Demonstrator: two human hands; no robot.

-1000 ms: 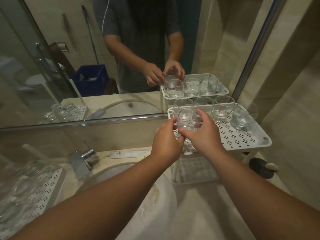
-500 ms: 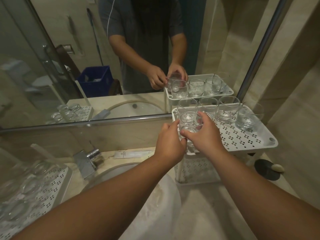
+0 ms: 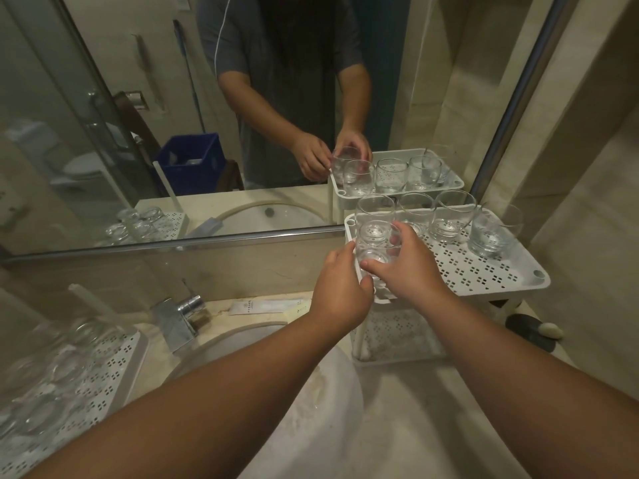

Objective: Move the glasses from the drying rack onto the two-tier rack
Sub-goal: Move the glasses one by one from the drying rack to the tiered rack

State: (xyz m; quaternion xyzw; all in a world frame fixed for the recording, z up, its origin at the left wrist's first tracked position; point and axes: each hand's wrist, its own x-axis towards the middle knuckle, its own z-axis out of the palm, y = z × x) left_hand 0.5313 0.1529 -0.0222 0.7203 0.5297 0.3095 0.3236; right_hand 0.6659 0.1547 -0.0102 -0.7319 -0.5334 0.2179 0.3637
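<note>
A white two-tier rack point(image 3: 484, 281) stands on the counter at the right, against the mirror. Several clear glasses stand upright along the back of its perforated top tier, among them one at the far right point(image 3: 491, 233). My right hand point(image 3: 408, 267) grips a clear glass point(image 3: 375, 242) at the tier's front left corner. My left hand point(image 3: 340, 288) touches the same glass from the left, fingers at its lower side. The drying rack point(image 3: 114, 371), white and perforated, lies at the lower left with several more glasses point(image 3: 69, 357) on it, blurred.
A round white basin point(image 3: 321, 402) lies under my forearms, with a chrome tap point(image 3: 183, 312) behind it. A flat sachet point(image 3: 266, 305) lies by the mirror. A dark dish with a pale stone point(image 3: 539, 331) sits right of the rack. The mirror doubles everything.
The glass in my hands has come down a little at the top tier's front left corner. Both hands stay on it. The view has shifted slightly.
</note>
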